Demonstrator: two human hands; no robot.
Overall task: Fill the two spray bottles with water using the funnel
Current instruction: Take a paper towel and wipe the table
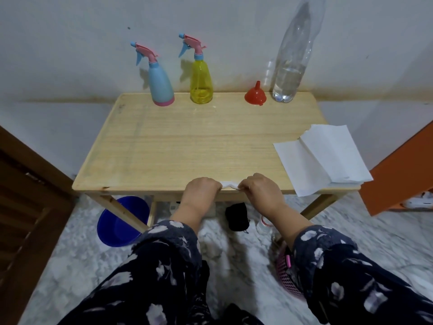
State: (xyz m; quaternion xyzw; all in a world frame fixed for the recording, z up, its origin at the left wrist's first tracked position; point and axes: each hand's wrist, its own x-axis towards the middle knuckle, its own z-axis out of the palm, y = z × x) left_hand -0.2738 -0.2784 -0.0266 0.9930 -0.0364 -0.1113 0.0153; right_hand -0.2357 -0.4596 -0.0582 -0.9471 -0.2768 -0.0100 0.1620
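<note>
Two hands' curled fingers (216,182) around one tissue (228,184).

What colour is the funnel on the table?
The funnel is red, seen clearly in the head view.

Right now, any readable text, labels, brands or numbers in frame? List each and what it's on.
None can be read.
Blue spray bottle: no label shows.
Yellow spray bottle: no label shows.
Clear water bottle: no label shows.
Red funnel: no marking shows.
Paper towels: blank.
Small bottle on the floor: mostly hidden by the right forearm, nothing legible.
</note>
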